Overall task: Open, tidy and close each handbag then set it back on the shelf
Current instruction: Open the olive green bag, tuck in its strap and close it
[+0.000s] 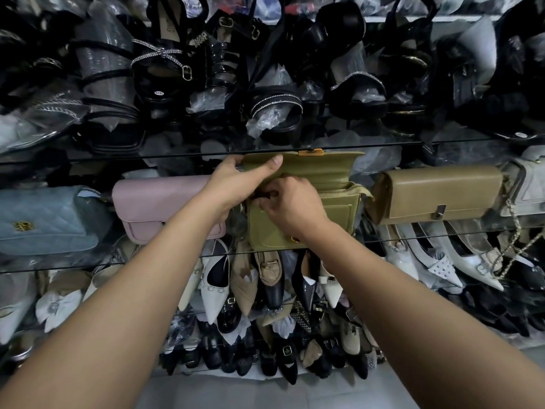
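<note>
Olive handbag (333, 219), just right of the pink bag (159, 202), is mid-tidying: left hand (244, 178) grips its raised flap (321, 166), right hand (290, 205) pinches something dark at the mouth, so next likely means tucking that in and lowering the flap.

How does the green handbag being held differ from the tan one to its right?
The green handbag has its flap lifted open; the tan handbag has its flap closed. The green one is boxy and tall, the tan one long and low. The left hand grips the green one's flap and the right hand is at its opening; nothing touches the tan one. Both are smooth flap bags with a metal clasp.
</note>
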